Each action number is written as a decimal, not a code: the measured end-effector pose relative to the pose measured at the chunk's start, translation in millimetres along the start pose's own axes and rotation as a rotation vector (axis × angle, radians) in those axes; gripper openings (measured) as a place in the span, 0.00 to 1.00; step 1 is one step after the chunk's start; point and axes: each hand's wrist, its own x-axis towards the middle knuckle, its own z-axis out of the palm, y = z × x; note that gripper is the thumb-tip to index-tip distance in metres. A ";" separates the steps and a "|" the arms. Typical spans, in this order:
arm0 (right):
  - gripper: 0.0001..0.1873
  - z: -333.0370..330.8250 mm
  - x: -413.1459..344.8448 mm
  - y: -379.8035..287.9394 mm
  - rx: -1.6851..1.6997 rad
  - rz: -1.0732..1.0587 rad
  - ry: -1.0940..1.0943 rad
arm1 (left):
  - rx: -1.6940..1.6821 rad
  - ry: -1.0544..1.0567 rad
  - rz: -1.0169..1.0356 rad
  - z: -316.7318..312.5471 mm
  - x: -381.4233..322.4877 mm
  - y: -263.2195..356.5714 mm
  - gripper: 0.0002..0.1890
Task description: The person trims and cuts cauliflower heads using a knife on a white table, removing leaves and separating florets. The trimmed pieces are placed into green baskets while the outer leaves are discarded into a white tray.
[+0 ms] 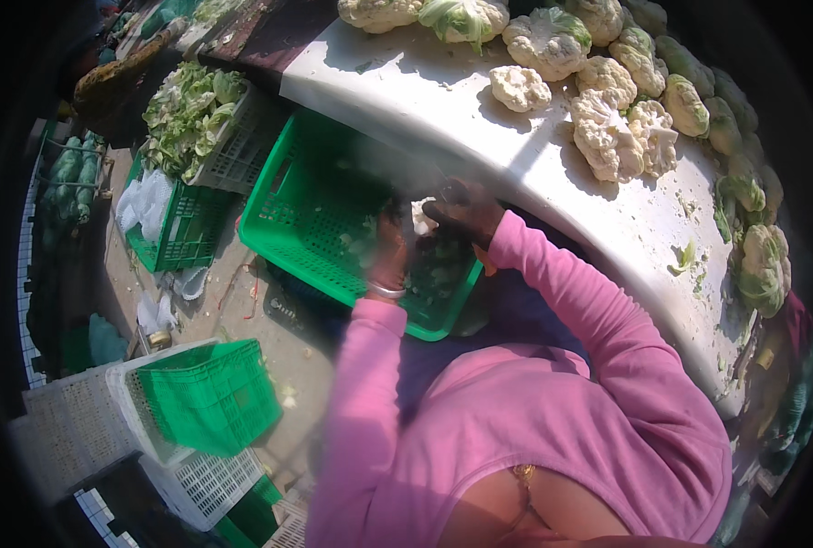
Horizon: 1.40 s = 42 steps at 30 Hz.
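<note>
Both my hands are held over a deep green plastic crate (290,250) that stands tilted before me, against the table. Between my left hand (394,236) and my right hand (471,209) is a small white cauliflower piece (422,218). Fingers of both hands close on it from either side. Haze and shadow blur the fingertips, so I cannot tell whether a blade is there. Small pale cauliflower florets (441,274) lie in the crate below my hands. A light bangle circles my left wrist.
A white-topped table (406,89) bears several cauliflower heads (602,137) and leaf scraps. To the left, a white crate (232,147) holds trimmed leaves (191,113), beside a green crate (187,233) with white foam netting (147,202). Another green crate (215,394) rests lower left among white crates (208,486).
</note>
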 end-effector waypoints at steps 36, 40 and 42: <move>0.25 -141.5 63.0 -34.9 -0.926 -0.023 0.417 | 0.276 0.023 -0.407 -55.0 0.9 -7.9 0.29; 0.38 -189.1 103.2 18.6 -0.229 0.158 0.611 | 0.082 0.003 -0.285 3.9 78.0 30.3 0.24; 0.41 -190.1 102.8 47.6 -0.191 0.228 0.477 | -0.340 -0.070 -0.288 33.3 120.8 33.8 0.22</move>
